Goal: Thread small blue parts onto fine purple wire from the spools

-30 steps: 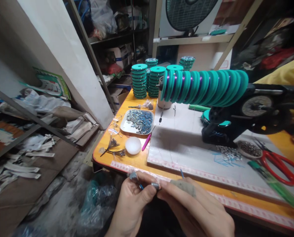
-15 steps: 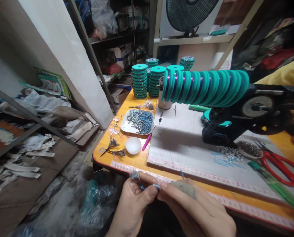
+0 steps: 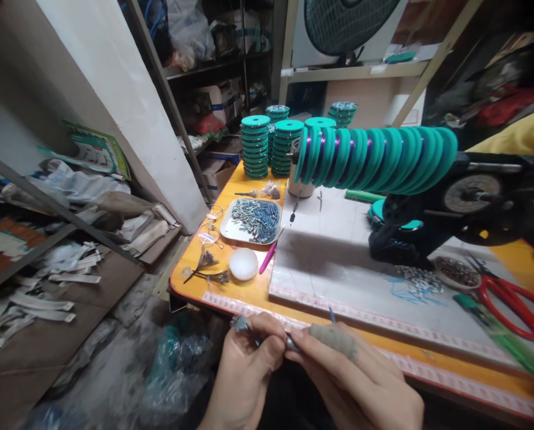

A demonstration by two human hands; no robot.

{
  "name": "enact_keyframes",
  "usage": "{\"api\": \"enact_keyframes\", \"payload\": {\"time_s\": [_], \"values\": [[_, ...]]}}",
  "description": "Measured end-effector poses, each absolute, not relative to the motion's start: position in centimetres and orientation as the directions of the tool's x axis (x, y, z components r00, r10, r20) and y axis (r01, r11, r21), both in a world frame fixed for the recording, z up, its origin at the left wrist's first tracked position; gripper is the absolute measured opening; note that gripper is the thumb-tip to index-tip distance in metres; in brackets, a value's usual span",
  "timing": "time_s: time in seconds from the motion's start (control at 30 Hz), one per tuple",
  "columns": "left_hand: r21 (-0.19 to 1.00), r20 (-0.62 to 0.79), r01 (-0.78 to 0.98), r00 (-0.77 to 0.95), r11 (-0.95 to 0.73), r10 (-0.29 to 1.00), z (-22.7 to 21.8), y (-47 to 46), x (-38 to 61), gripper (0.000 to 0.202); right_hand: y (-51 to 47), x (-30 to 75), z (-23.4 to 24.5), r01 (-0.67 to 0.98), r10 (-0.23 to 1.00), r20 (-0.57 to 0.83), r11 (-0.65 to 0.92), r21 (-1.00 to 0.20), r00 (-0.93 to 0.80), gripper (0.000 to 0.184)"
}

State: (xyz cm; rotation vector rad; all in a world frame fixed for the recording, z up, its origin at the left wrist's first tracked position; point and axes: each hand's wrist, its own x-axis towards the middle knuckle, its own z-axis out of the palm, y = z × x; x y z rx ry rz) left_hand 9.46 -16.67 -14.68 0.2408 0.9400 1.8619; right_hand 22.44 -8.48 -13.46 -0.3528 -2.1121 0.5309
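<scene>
My left hand [image 3: 244,373] and my right hand [image 3: 361,382] meet at the near edge of the orange table [image 3: 249,292]. Both pinch a small grey metal piece [image 3: 290,343] between thumbs and fingertips. The left hand also clasps a bunch of small grey pieces [image 3: 240,323] above the thumb. A thin blue strand [image 3: 331,315] sticks up by the right forefinger, which wears a grey cloth wrap [image 3: 334,337].
A winding machine [image 3: 455,203] carries a row of teal spools [image 3: 374,156] at the right. Stacked teal spools [image 3: 254,146] stand at the back. A tray of small blue-grey parts [image 3: 251,220], a white round lid [image 3: 243,263], a pink tool [image 3: 267,255] and red scissors [image 3: 513,304] lie about.
My left thumb has closed further over the small metal piece, so less of it shows. The view has shifted slightly; nothing on the table has moved.
</scene>
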Motion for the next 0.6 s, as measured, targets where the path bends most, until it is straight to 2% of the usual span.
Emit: {"api": "enact_keyframes", "payload": {"time_s": [0.1,0.23,0.37,0.47,0.53,0.6], "values": [[0.684,-0.211,-0.678,-0.536,-0.268,0.818,-14.0,-16.5,10.0,0.018,-8.3,22.1,-13.3,0.015,0.439,0.682,0.847,-0.532,-0.586,0.032],[0.671,-0.179,-0.666,-0.571,-0.325,0.801,-13.3,-16.8,10.2,0.019,-8.0,21.6,-13.2,0.004,0.448,0.629,0.816,-0.577,-0.635,0.018],[0.646,-0.191,-0.736,-0.413,-0.203,0.890,-13.2,-17.8,9.1,0.018,-7.0,21.7,-13.0,0.004,0.327,0.734,0.915,-0.404,-0.596,0.018],[0.632,-0.168,-0.768,-0.267,-0.104,0.949,-13.1,-18.8,8.3,0.023,-6.1,22.0,-12.6,0.120,0.307,0.807,0.950,-0.287,-0.504,0.020],[0.695,-0.105,-0.712,-0.235,-0.098,0.966,-12.9,-19.4,8.1,0.024,-5.8,22.0,-12.5,0.171,0.319,0.813,0.948,-0.269,-0.488,0.021],[0.862,0.044,-0.465,-0.333,-0.204,0.942,-12.5,-19.8,8.3,0.018,-6.2,21.8,-12.6,0.155,0.330,0.781,0.943,-0.293,-0.531,0.030]]}}
